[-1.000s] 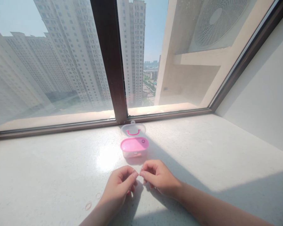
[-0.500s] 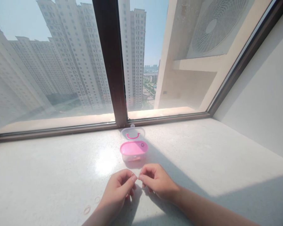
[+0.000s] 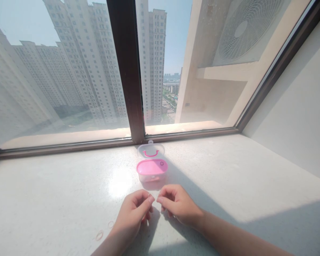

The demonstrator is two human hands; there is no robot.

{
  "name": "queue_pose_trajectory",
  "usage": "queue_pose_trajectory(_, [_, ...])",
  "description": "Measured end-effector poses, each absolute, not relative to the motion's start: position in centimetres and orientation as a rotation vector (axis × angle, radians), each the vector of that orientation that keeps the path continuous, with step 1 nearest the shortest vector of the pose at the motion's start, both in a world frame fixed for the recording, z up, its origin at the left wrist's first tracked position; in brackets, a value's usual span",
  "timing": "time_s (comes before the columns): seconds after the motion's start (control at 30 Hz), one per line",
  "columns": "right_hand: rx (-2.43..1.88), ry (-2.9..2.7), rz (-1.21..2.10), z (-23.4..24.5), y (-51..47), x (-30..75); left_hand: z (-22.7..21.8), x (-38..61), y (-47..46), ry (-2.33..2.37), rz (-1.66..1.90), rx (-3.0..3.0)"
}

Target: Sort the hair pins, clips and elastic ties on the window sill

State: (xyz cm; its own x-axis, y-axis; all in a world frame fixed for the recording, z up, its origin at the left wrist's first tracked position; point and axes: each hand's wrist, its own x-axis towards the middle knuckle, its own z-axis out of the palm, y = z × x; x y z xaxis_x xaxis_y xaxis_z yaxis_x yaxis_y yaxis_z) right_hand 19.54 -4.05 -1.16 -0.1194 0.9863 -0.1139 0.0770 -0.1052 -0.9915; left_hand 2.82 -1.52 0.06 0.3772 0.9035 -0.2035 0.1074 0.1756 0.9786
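Note:
My left hand [image 3: 134,215] and my right hand [image 3: 177,204] rest close together on the white windowsill [image 3: 56,199], fingertips almost touching. Both are pinched. A small thin elastic ring [image 3: 150,195] shows at the left fingertips; whether the right fingertips touch it I cannot tell. Just beyond the hands stands a small pink box [image 3: 152,169] with its clear lid [image 3: 150,150] hinged open toward the window. Two thin rubber rings [image 3: 99,235] lie on the sill to the left of my left wrist.
A dark window frame post [image 3: 128,71] rises behind the box, with glass on both sides. A white wall [image 3: 296,106] closes the sill on the right. Shadow covers the sill's near right part.
The hands have stayed together in the same pinch. The view has tilted up a little, so the box and the hands sit slightly lower in the picture.

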Motion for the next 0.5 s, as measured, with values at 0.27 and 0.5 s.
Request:
queue_pose_trajectory(0.27, [-1.297, -1.294, 1.352, -0.81, -4.06, 19.44, 0.06, 2.8, -1.48, 1.053, 0.735, 1.267])
queue_pose_trajectory(0.5, [-1.286, -1.3, 1.345, -1.17, -3.97, 19.47, -0.05, 2.74, -1.42, 1.047, 0.741, 1.279])
